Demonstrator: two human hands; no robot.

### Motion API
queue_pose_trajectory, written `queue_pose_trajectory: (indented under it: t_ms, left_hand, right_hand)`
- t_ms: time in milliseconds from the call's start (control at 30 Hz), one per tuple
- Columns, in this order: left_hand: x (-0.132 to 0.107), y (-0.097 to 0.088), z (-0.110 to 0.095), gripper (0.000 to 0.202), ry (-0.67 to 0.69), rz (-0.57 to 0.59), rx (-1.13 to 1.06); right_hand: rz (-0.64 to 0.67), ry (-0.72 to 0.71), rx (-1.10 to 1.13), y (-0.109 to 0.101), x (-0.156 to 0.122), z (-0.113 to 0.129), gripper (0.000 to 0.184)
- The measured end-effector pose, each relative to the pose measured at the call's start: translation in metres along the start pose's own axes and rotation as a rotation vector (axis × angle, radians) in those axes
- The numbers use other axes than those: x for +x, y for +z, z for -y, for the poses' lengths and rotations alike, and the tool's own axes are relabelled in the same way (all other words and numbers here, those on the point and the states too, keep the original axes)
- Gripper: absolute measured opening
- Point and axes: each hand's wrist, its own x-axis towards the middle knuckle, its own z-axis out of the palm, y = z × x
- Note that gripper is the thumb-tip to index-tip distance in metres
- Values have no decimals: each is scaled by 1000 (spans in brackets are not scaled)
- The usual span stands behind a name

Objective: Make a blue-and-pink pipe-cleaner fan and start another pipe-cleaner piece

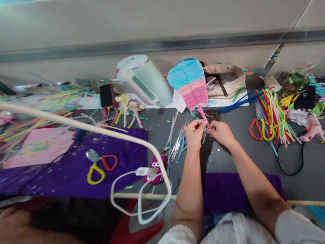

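A fan-shaped piece made of pipe cleaners [190, 81], blue at the top and pink below, stands out ahead of my hands. From its base runs a twisted pink pipe-cleaner stem [202, 112]. My left hand [195, 131] pinches this stem near its lower end between thumb and fingers. Beside it, my right hand [220, 131] has its fingertips closed on the same end of the stem. The very tip is partly hidden by my fingers. Just left of my hands lie thin silvery strands [179, 139] and short blue pipe cleaners [181, 149].
At right are red-and-yellow scissors [256, 128], bundled pipe cleaners [275, 117] and a pink glue gun [312, 127]. A pale green jug [152, 81] stands behind. Left, another pair of scissors [94, 156] lies on purple cloth [63, 179]. A white cable [149, 142] crosses; another person's arm [17, 227] shows.
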Motion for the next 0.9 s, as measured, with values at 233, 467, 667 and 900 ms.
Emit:
queue_pose_trajectory:
  t_ms: [233,467,667,900]
  left_hand:
    - [1,2,4,17,27,-35,16]
    - [0,3,3,21,0,2,-15]
    - [0,0,2,22,-2,25,-26]
    - [-1,-2,-1,23,-17,48,-43]
  right_hand:
    - [-35,10,-54,4,-1,2,6]
    - [-62,42,-85,4,-2,4,3]
    - [21,-25,56,1,1,-3,2]
    - [376,-68,558,-7,6,-23,12]
